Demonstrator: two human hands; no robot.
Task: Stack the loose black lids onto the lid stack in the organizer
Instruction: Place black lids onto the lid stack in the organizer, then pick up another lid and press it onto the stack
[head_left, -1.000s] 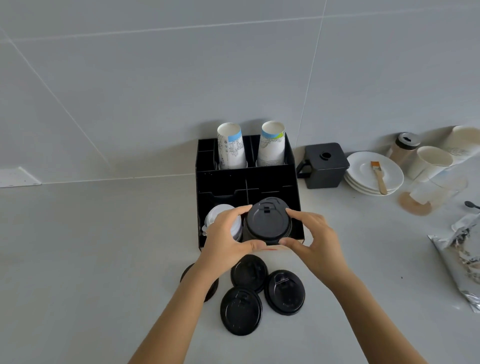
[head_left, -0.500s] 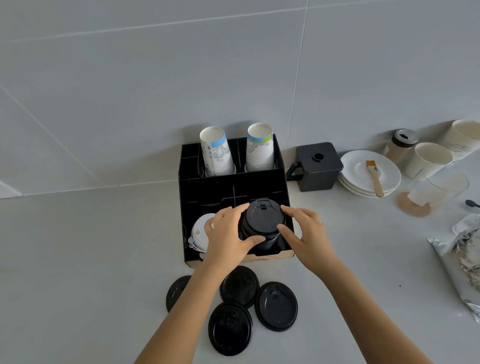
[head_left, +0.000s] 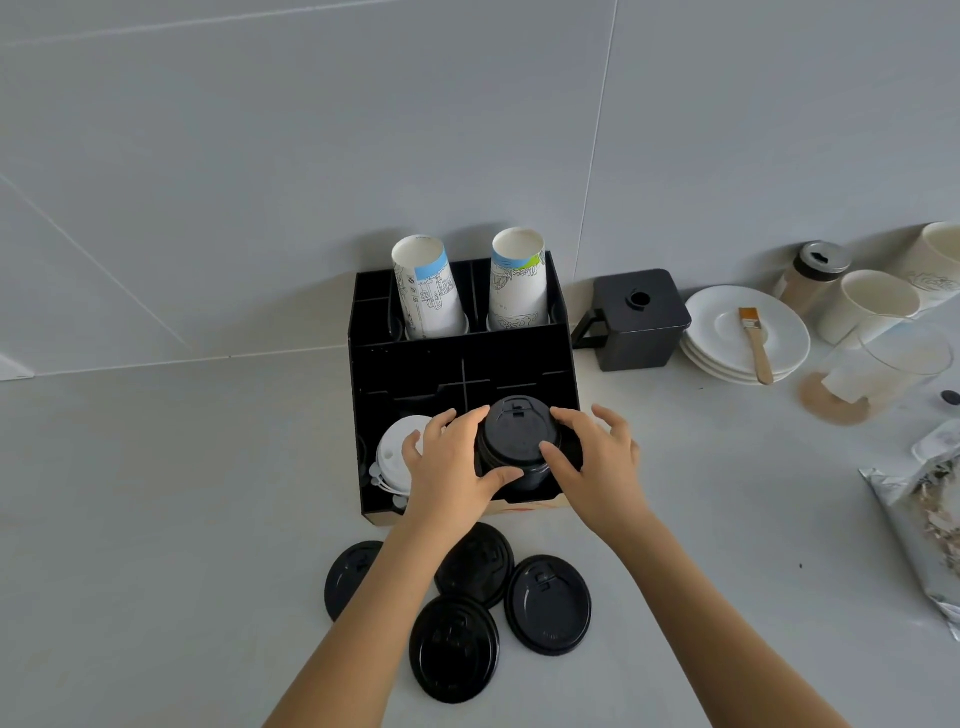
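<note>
A black divided organizer (head_left: 457, 364) stands against the wall. In its front right compartment sits a stack of black lids (head_left: 517, 441). My left hand (head_left: 452, 467) grips the stack's left side, thumb against its front. My right hand (head_left: 597, 462) touches the right side with thumb and forefinger, the other fingers spread. Several loose black lids lie flat on the counter in front of the organizer: one at the left (head_left: 350, 577) half hidden by my forearm, one in the middle (head_left: 480, 564), one at the right (head_left: 548, 603) and one nearest me (head_left: 454, 649).
White lids (head_left: 397, 454) fill the front left compartment; two paper cup stacks (head_left: 428, 291) stand in the back. To the right are a black box with a handle (head_left: 641, 319), stacked white plates (head_left: 722, 322) with a brush, cups, a jar and a foil bag (head_left: 930, 519).
The lid stack has sunk lower into the front right compartment. Both hands followed it down, and my right hand's fingers have spread.
</note>
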